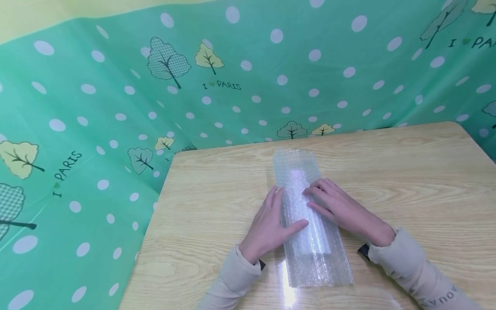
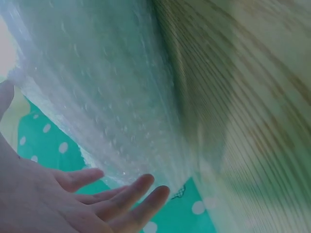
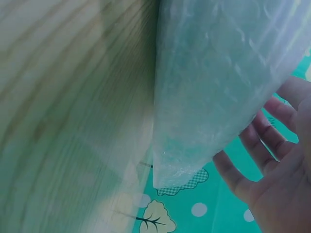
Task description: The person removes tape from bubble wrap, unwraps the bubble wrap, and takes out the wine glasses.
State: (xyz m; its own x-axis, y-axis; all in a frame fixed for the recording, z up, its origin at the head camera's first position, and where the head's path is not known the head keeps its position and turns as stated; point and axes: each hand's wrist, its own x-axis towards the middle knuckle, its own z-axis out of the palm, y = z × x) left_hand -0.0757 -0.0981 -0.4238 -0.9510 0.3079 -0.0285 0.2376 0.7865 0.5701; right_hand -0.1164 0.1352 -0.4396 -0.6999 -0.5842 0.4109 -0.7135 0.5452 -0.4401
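Note:
A long bubble-wrap package (image 1: 319, 273) lies flat on the table, with a pale, narrow object (image 1: 310, 237) showing through it; its kind cannot be made out. My left hand (image 1: 269, 228) rests along the package's left edge, thumb stretched over the top. From the right, my right hand (image 1: 342, 209) touches the upper face with lightly bent fingers. In the left wrist view, extended fingers (image 2: 146, 201) lie against the bubbled plastic. The right wrist view shows the spread fingers (image 3: 265, 141) beside the wrap's edge, gripping nothing.
The wood-grain table (image 1: 407, 181) extends on both sides of the package. Behind it and to the left hangs a green curtain (image 1: 240, 47) with white dots and printed trees. A bright light reflection lies on the tabletop near the package's lower left.

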